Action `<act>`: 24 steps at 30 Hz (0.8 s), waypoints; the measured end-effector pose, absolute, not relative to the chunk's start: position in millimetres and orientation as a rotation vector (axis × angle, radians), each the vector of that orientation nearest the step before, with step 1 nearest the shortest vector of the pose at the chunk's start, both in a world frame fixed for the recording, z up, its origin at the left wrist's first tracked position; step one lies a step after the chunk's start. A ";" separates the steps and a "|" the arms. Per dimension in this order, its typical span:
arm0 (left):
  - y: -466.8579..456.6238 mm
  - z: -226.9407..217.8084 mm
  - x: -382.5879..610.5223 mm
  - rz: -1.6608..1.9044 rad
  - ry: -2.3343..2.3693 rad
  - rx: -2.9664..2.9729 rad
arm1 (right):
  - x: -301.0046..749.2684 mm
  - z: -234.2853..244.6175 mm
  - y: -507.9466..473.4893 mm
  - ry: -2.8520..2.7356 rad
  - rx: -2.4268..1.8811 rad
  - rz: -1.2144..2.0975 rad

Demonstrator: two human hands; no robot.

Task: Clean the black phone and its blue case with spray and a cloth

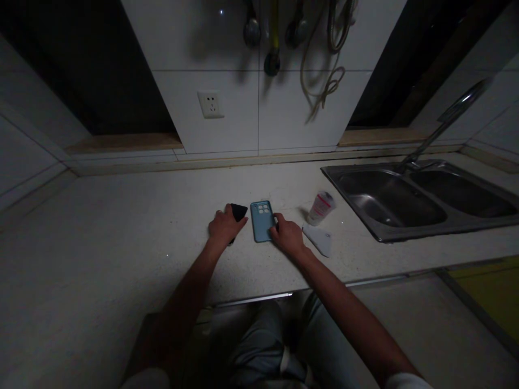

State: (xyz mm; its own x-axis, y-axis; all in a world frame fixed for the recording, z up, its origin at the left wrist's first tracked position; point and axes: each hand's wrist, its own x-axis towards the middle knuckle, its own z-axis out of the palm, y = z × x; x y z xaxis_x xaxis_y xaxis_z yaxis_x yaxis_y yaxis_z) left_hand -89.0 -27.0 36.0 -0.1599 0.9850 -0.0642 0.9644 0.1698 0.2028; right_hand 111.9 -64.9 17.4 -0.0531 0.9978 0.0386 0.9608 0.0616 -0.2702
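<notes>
A light blue phone (261, 220) lies face down on the pale countertop (133, 227), its camera cluster at the far end. My right hand (287, 236) rests against the phone's right edge, fingers curled on it. A black flat object (238, 212), perhaps a phone case, lies just left of the phone. My left hand (224, 227) lies over the near part of it, fingers bent down on it. The hands sit about a phone's width apart.
A small white bottle with a red label (320, 207) lies tilted right of the phone, with a flat white piece (318, 239) below it. A steel double sink (409, 202) and tap (446, 121) fill the right. A wall socket (211, 104) and hanging utensils (272, 38) are behind.
</notes>
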 end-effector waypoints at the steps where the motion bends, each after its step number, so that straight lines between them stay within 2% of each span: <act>1: -27.4 35.7 -88.5 0.166 2.261 1.912 | 112.0 17.3 -65.0 -2.140 -1.998 0.243; 12: -22.4 26.1 -86.7 0.373 2.334 2.072 | 112.7 19.2 -69.3 -2.233 -1.958 0.198; 24: -17.2 22.3 -84.7 0.344 2.420 2.041 | 115.3 23.1 -69.8 -2.276 -1.909 0.238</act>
State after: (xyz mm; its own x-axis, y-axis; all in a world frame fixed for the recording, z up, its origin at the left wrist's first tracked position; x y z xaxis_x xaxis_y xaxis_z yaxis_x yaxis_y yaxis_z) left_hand -84.7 -17.2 22.3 -0.1777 0.9691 0.1711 0.9783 0.1552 0.1370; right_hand 115.3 -69.8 23.1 -0.1714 0.9850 0.0211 0.9593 0.1718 -0.2241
